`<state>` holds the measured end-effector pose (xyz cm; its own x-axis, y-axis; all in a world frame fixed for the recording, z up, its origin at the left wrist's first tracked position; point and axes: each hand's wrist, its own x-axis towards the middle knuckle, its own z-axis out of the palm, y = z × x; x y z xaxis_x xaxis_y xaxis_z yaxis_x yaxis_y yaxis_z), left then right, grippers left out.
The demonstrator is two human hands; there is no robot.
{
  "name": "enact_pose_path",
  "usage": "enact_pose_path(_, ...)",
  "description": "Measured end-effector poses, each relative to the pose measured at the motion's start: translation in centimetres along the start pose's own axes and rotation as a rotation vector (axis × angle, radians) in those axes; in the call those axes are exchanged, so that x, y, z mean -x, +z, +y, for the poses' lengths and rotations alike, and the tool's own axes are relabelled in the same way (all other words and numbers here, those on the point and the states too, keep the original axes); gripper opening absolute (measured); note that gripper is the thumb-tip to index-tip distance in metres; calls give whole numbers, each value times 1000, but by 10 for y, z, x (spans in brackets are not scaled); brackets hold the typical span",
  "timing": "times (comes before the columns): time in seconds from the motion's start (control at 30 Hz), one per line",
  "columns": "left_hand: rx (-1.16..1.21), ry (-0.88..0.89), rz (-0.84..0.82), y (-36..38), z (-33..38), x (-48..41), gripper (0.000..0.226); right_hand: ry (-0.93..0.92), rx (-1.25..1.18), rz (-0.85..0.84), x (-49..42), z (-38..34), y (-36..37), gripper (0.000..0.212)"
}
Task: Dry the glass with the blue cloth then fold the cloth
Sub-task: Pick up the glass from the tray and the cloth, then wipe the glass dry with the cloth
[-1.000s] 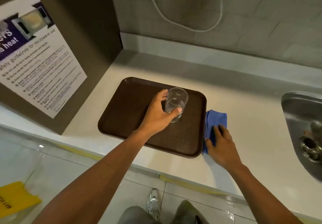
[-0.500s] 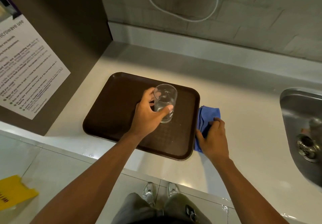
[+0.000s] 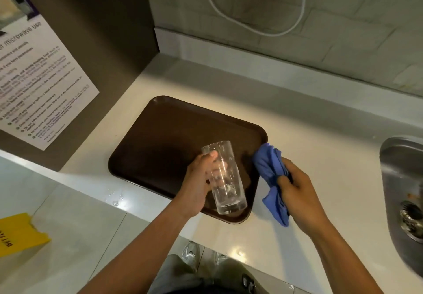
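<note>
A clear tall glass (image 3: 225, 179) is held in the air over the near right part of the brown tray (image 3: 164, 138), its mouth pointing away and slightly left. My left hand (image 3: 199, 186) grips it from the left side. The blue cloth (image 3: 271, 179) is bunched up and lifted off the counter, held by my right hand (image 3: 299, 193) just right of the glass. Cloth and glass are close but apart.
The white counter (image 3: 309, 133) carries the tray, and a steel sink (image 3: 402, 190) with a drain lies at the right. A dark cabinet side with a paper notice (image 3: 39, 83) stands at the left. Water drops (image 3: 115, 198) sit near the counter's front edge. A yellow sign (image 3: 20, 234) lies on the floor.
My left hand has lifted the glass off the tray and tilted it. My right hand has gathered the blue cloth and raised it off the counter toward the glass.
</note>
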<state>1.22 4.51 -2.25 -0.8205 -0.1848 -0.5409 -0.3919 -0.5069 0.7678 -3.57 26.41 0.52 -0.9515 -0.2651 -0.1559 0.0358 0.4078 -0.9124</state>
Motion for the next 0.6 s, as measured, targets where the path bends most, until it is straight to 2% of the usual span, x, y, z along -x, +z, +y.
enact_pose_path(0.1,40,-41,-56,11,-6,10,57,-157,21,-112,15,-24,17,51)
enact_pose_path(0.17,55,-56,-100,15,-9,15,54,-210,124,-130,21,-27,26,58)
enact_pose_path(0.27,131,-53,-125,18,-8,21,49,-304,320,-156,23,-31,40,56)
enact_pose_path(0.33,185,-45,-151,19,-5,26,51,-293,364,-177,25,-40,51,51)
enact_pose_path(0.4,253,-24,-173,19,-3,28,60,-278,353,-175,27,-43,61,56)
enact_pose_path(0.5,286,-9,-159,21,2,30,54,-299,365,-113,27,-42,66,52)
enact_pose_path(0.6,299,-33,-159,24,3,34,52,-246,334,-67,15,-48,59,49)
